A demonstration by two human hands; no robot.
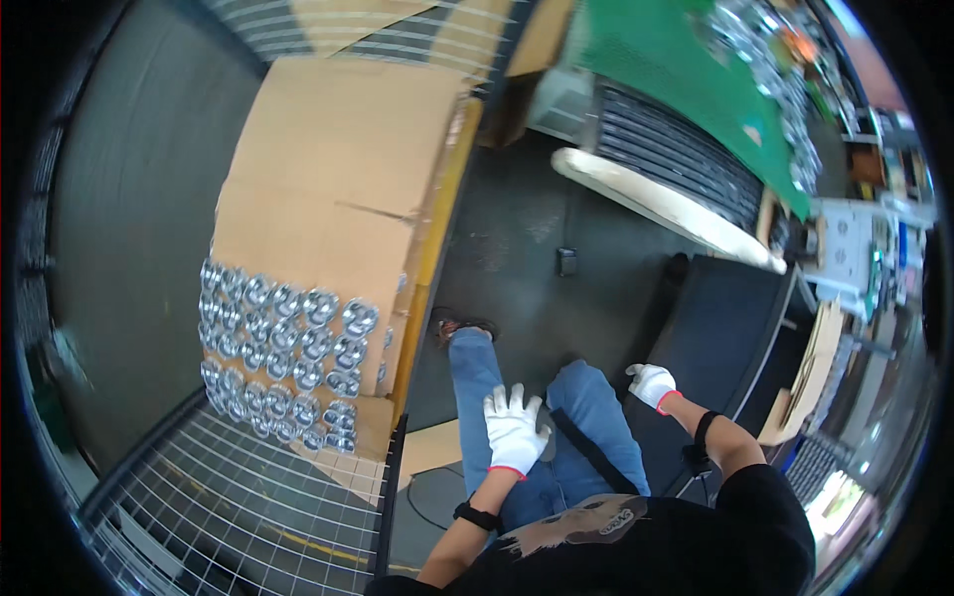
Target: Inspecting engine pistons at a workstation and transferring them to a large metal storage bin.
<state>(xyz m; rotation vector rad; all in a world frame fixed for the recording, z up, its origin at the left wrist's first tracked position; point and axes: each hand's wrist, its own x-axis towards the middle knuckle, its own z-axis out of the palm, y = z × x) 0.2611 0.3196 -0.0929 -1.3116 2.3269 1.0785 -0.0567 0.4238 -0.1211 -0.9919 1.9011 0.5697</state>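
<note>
My left hand [516, 430], in a white knit glove with a red cuff, hovers in front of my jeans with its fingers spread and holds nothing. Further right, my right hand [652, 385] wears a matching glove. Its fingers are loosely curled, and no object shows in them. It is beside my right knee, over the edge of a dark flat surface [686, 368]; whether it touches that surface I cannot tell. To my left, rows of shiny round metal parts [281, 333] lie on cardboard [328, 149], out of reach of both hands.
Wire mesh panels [268, 497] border the cardboard stack, along with a yellow edge [433, 258]. At upper right stands a table with a green cover [656, 50], metal parts on it, and a white rounded bar [656, 204]. A small black object [566, 262] lies on the dark floor [507, 209].
</note>
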